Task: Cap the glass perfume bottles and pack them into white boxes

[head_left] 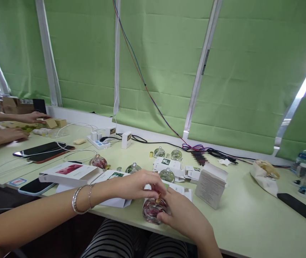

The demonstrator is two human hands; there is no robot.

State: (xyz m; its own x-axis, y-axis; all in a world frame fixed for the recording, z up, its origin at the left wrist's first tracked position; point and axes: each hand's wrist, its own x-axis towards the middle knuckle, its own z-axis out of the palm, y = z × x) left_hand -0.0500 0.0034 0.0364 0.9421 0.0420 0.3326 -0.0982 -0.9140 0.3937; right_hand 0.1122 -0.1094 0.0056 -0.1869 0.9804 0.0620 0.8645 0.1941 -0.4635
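Two hands on one round glass bottle at the near edge of the pale green table. Standing up, gold cap on top, pointing up. Pink and red bits inside, maybe petals. Left hand over the top, fingertips pinching the gold cap, wrist bent, silver bracelets on it. Right hand curled around the right side and bottom, fingers wrapped close. Farther off, more round bottles: green stuff inside one, pink inside another to the left. White box standing to the right. Blue phone at the near left.
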